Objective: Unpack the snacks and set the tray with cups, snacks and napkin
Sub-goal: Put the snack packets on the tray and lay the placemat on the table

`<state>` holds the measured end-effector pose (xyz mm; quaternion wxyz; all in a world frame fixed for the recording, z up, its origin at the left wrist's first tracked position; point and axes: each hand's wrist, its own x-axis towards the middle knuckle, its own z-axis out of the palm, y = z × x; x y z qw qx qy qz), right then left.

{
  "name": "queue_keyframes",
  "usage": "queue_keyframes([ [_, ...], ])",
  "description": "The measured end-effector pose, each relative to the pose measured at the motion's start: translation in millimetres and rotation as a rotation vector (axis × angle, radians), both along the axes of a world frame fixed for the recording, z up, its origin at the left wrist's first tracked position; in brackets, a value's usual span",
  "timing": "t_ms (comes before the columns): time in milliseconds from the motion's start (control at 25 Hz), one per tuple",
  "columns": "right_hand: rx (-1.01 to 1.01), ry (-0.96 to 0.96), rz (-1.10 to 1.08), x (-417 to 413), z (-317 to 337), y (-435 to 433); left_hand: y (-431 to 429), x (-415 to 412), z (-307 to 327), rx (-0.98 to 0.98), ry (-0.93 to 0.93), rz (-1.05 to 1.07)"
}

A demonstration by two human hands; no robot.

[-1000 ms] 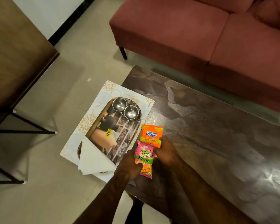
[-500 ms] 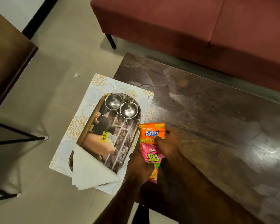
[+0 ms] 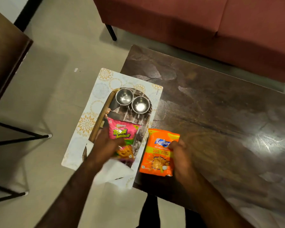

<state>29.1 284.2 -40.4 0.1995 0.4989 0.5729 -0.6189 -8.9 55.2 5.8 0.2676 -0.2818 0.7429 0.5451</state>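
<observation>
Head view: a pink snack packet (image 3: 122,134) lies over the oval tray (image 3: 99,125), gripped by the left hand (image 3: 105,145). Just beside it, an orange Kurkure packet (image 3: 158,153) rests on the dark table (image 3: 220,112), pinched by the right hand (image 3: 179,155). Two steel cups (image 3: 132,100) touch at the tray's far end; a white napkin (image 3: 115,171) lies at its near end, on a patterned placemat (image 3: 92,112).
</observation>
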Motion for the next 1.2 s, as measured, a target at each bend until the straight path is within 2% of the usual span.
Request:
queue_keyframes([
  [120, -0.072, 0.006, 0.008, -7.9, 3.0, -41.2, -29.3, -23.2, -3.4, -0.061, -0.007, 0.047],
  [240, -0.090, -0.004, 0.014, -20.8, -2.6, -66.0, -43.3, -36.9, -14.1, -0.106, -0.040, 0.000],
  [480, -0.018, 0.024, -0.008, -35.1, -11.3, -89.9, -57.2, -46.3, -29.5, -0.072, -0.043, -0.156],
  [560, 0.049, 0.043, 0.043, -34.1, -14.9, -96.7, -56.4, -49.4, -30.9, -0.102, 0.006, -0.242],
  [680, 0.184, 0.054, 0.171, -31.4, -16.0, -95.8, -57.4, -55.8, -32.3, -0.462, 0.195, -0.518],
  [760, 0.181, 0.063, 0.190, -29.8, -17.8, -92.8, -63.5, -58.7, -33.6, -0.584, 0.235, -0.540],
  [880, 0.079, 0.037, 0.223, -29.4, -22.5, -88.3, -75.7, -58.6, -39.6, -0.446, 0.129, -0.335],
  [1080, -0.142, 0.013, 0.146, -31.6, -35.2, -80.6, -87.4, -48.1, -54.9, -0.105, 0.012, -0.207],
  [1200, -0.226, 0.004, 0.127, -30.4, -40.3, -78.5, -88.5, -46.1, -63.1, -0.076, 0.000, -0.155],
])
